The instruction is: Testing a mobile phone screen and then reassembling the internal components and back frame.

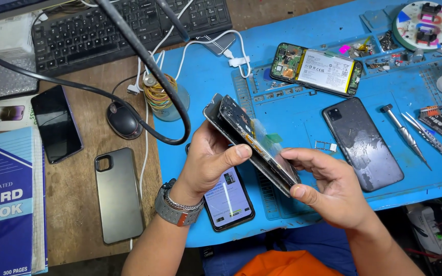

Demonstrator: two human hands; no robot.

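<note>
Both hands are gripping a dismantled phone above the blue surface (205, 76): the left hand (208, 161) is grasping its frame (216, 120), and the right hand (328, 186) is clasping the half-lifted screen (254, 138). Its back cover (361, 143) is already lying at three o'clock; full separation is seemingly remaining.

mat (303, 122): blue, smooth, rubbery-looking
back cover (362, 143): glossy dark plastic, scuffed
desk (83, 204): worn matt wood
phone case (118, 194): matt grey plastic
screwdriver (404, 134): bare metal

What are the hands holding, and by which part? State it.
Both hands hold a partly opened phone: the left hand grips its long edge near the middle, the right hand pinches its lower end.
</note>
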